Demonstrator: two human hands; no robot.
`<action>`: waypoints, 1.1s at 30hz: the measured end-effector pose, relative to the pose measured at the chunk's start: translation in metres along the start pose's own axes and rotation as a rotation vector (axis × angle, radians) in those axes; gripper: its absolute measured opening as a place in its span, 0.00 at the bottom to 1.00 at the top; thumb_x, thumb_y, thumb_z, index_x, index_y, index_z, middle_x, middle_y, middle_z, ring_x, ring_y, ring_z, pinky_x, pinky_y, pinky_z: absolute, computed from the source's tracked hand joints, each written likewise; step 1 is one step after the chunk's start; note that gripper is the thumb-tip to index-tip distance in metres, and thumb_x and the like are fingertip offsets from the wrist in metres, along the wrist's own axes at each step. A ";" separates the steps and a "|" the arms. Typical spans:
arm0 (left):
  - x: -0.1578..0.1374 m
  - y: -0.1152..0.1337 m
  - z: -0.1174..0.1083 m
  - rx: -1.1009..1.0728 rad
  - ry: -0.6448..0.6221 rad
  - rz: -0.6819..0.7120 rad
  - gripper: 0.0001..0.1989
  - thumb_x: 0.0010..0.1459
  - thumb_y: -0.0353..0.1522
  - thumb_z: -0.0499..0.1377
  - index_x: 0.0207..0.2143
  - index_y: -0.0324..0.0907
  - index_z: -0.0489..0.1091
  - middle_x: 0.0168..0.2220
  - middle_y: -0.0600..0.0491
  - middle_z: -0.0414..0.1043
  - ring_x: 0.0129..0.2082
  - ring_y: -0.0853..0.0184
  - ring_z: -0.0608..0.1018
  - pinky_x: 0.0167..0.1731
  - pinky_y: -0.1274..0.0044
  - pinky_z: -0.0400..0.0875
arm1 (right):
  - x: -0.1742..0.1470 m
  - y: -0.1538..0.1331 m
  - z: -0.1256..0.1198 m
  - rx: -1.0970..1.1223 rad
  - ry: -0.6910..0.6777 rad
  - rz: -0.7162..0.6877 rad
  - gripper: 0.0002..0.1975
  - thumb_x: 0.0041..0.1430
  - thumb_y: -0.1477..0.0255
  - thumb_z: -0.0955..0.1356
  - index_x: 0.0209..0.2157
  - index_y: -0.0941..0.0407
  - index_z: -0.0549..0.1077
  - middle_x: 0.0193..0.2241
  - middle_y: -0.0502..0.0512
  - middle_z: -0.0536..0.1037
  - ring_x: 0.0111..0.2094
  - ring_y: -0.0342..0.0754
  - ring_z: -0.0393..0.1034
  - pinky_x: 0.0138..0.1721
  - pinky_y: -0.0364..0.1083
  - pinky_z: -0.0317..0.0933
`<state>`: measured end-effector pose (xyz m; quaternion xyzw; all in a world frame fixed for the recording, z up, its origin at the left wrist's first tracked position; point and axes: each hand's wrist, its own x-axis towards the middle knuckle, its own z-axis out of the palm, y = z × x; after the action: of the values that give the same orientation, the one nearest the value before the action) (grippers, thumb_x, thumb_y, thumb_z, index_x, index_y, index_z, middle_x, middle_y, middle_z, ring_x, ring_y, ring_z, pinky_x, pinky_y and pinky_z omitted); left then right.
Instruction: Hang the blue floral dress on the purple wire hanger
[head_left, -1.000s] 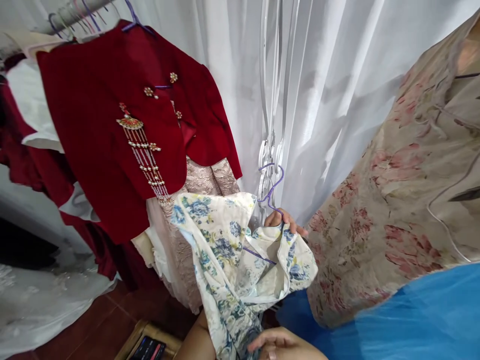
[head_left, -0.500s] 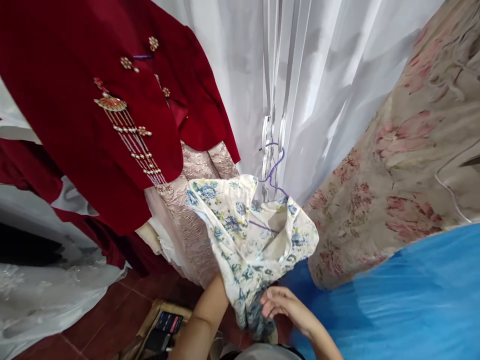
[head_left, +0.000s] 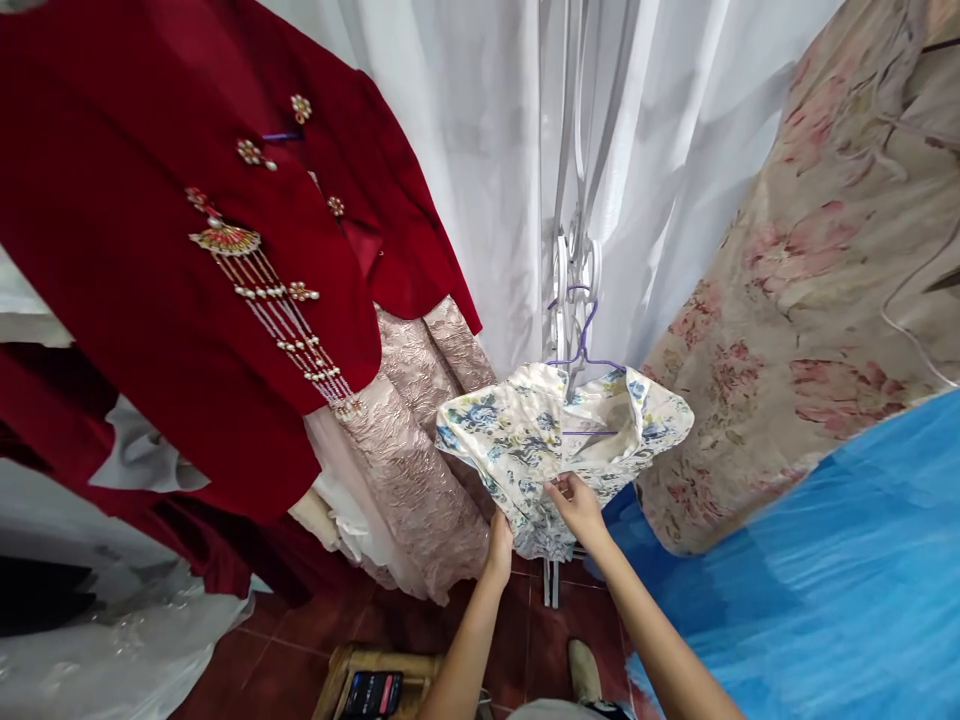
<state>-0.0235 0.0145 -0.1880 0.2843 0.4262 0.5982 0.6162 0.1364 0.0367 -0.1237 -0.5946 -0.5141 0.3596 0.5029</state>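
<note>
A cream dress with blue flowers hangs in front of me on a purple hanger. Its wide neckline falls open to the right of the middle. My left hand holds the dress's left side edge, with the fingers partly hidden behind the cloth. On the front of the dress, just below the neckline, my right hand pinches the fabric with bent fingers. The purple hanger's hook is among several white hangers on a white metal stand.
A red velvet jacket with beaded brooches hangs at left above a pink brocade skirt. To the right are a beige floral garment and blue tulle. A phone lies on a wooden stool below.
Both hands have risen to the dress's bodice; the right has come onto its front, and the left has come into view at its side. The dress sits further right in view.
</note>
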 end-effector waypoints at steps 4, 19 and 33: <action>-0.016 0.008 -0.010 0.199 0.055 0.207 0.34 0.59 0.58 0.56 0.56 0.42 0.68 0.59 0.39 0.70 0.63 0.53 0.69 0.63 0.62 0.63 | 0.003 -0.004 0.012 0.010 0.025 -0.017 0.21 0.56 0.50 0.66 0.23 0.53 0.69 0.19 0.54 0.74 0.24 0.51 0.68 0.30 0.47 0.60; -0.033 0.005 0.046 0.684 -0.295 0.554 0.07 0.63 0.35 0.56 0.37 0.42 0.72 0.35 0.48 0.74 0.39 0.59 0.76 0.42 0.70 0.69 | -0.071 -0.052 -0.005 0.473 0.016 0.246 0.22 0.47 0.54 0.76 0.17 0.58 0.73 0.14 0.52 0.74 0.11 0.38 0.53 0.15 0.41 0.45; -0.073 -0.005 0.056 0.855 -0.339 0.491 0.07 0.63 0.35 0.56 0.31 0.44 0.69 0.32 0.50 0.73 0.36 0.60 0.76 0.39 0.71 0.68 | 0.025 -0.214 -0.055 0.538 0.025 -0.268 0.17 0.53 0.59 0.75 0.23 0.57 0.76 0.15 0.50 0.74 0.13 0.39 0.55 0.16 0.42 0.51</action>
<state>0.0328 -0.0488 -0.1524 0.6950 0.4476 0.4431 0.3468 0.1405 0.0413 0.0984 -0.3713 -0.4680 0.4058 0.6917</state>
